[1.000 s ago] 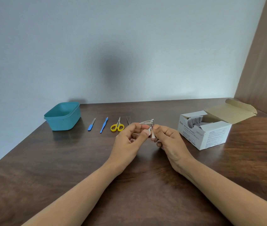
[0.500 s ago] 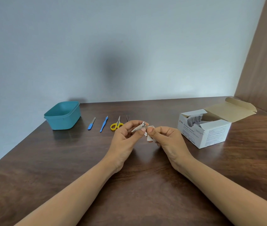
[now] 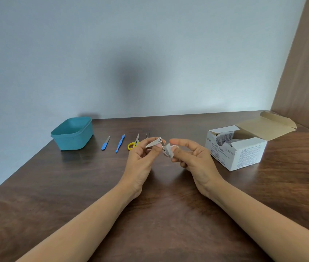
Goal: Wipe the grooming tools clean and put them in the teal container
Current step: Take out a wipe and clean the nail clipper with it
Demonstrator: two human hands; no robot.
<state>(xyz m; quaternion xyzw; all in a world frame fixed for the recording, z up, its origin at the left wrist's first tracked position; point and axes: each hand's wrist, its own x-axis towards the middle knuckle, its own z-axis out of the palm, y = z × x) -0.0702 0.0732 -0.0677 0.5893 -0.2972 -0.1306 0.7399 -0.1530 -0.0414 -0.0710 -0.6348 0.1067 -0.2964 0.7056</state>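
Note:
My left hand (image 3: 142,157) pinches a metal nail clipper (image 3: 156,142) with its lever swung open, held above the table's middle. My right hand (image 3: 191,157) pinches a small white swab pad (image 3: 169,150) against the clipper's lower arm. The teal container (image 3: 72,134) stands at the back left, and nothing shows inside it. To its right lie a short blue nail file (image 3: 105,143), a longer blue tool (image 3: 120,143), yellow-handled scissors (image 3: 133,143) and metal tweezers (image 3: 147,135), partly hidden behind my left hand.
An open white box of alcohol swabs (image 3: 238,150) with its cardboard flap raised sits at the right. A brown wooden panel (image 3: 304,72) rises at the far right. The dark wooden table (image 3: 149,214) meets a pale wall behind.
The clipper's lever has swung open and now points left. My right hand has shifted the swab down onto the clipper's lower arm, and its thumb has lifted.

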